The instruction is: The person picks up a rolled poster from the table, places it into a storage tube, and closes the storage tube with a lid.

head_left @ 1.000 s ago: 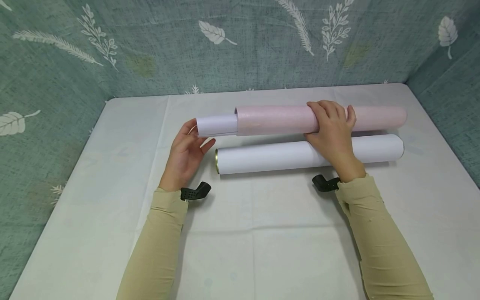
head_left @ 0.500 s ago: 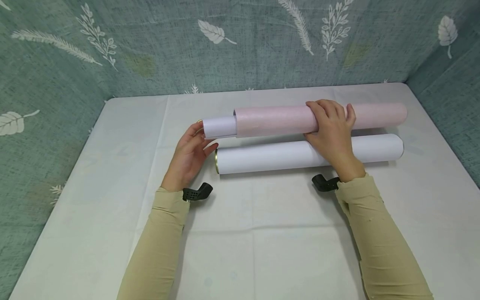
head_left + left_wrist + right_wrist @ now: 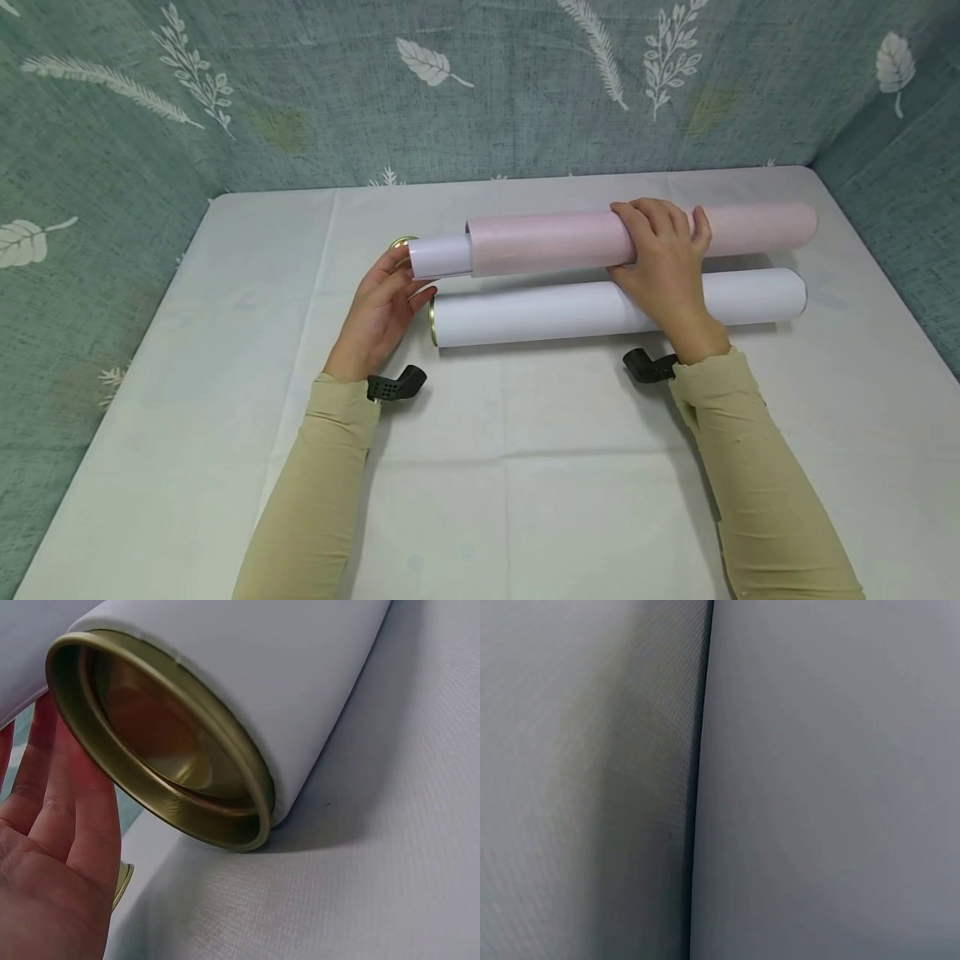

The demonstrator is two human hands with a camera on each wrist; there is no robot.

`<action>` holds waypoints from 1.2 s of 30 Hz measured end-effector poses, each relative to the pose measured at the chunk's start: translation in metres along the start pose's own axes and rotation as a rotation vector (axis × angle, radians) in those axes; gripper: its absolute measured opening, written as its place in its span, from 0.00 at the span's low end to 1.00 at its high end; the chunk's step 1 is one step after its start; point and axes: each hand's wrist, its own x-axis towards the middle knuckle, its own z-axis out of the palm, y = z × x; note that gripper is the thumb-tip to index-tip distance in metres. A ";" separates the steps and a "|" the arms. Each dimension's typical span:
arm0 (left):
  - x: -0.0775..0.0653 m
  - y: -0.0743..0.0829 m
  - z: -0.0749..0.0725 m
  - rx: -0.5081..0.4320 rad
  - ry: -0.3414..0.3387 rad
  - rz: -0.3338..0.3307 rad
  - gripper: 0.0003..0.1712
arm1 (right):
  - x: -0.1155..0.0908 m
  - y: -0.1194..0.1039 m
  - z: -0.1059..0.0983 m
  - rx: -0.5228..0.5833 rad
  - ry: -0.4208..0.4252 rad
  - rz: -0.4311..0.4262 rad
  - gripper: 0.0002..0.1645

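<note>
In the head view my right hand grips a pink tube from above, fingers bent over its far side. A white paper roll sticks out of the tube's left end. My left hand touches the roll's outer end with fairly straight fingers, its palm partly turned up. In the left wrist view those fingers reach up against the roll. Nearer the person lies a white tube with a gold metal end. The right wrist view holds only pale surfaces, with no hand in it.
Just behind the left fingertips a gold round rim shows, partly hidden by hand and roll. A white cloth covers the table. Patterned green fabric stands along the back and sides.
My left hand has moved slightly right, and less of the white roll sticks out of the pink tube. The gold rim behind it has come into view. My right hand stays nearly still.
</note>
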 end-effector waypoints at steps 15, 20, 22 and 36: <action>0.001 -0.005 0.003 0.054 -0.003 -0.007 0.20 | 0.000 0.001 0.000 -0.007 0.001 -0.006 0.37; 0.001 -0.006 0.003 0.037 0.001 -0.010 0.19 | 0.000 0.000 0.000 -0.006 0.003 -0.008 0.37; 0.001 -0.006 0.003 0.038 -0.006 -0.006 0.19 | 0.000 0.000 0.000 -0.005 0.005 -0.009 0.37; 0.001 -0.011 0.006 0.118 -0.005 -0.002 0.19 | -0.001 0.001 0.000 -0.004 -0.001 -0.017 0.38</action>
